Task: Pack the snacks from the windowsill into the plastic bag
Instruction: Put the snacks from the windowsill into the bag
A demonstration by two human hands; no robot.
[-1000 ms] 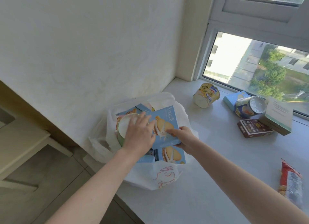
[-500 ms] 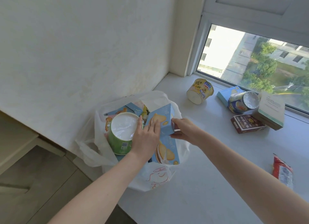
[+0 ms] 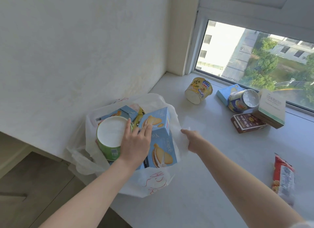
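A white plastic bag (image 3: 153,185) sits open at the windowsill's left end. Inside it stand a green cup (image 3: 110,135) with a white bottom facing up, two blue biscuit boxes (image 3: 158,122) (image 3: 163,153), a third blue box (image 3: 122,113) at the back and a yellow packet (image 3: 140,115). My left hand (image 3: 136,141) rests with straight fingers across the green cup's edge and the upper blue box. My right hand (image 3: 192,139) hovers at the bag's right rim, fingers loosely curled, gripping nothing that I can see.
On the sill by the window lie a yellow cup (image 3: 198,90), a blue cup (image 3: 241,100) on a light blue box (image 3: 226,91), a brown box (image 3: 248,123) and a white-green box (image 3: 271,108). A red packet (image 3: 282,176) lies near right. Wall on the left, floor below.
The blue biscuit box was tipped upright and set into the bag. My right hand let go of it and drew back to the right; my left hand stays on the cup and box.
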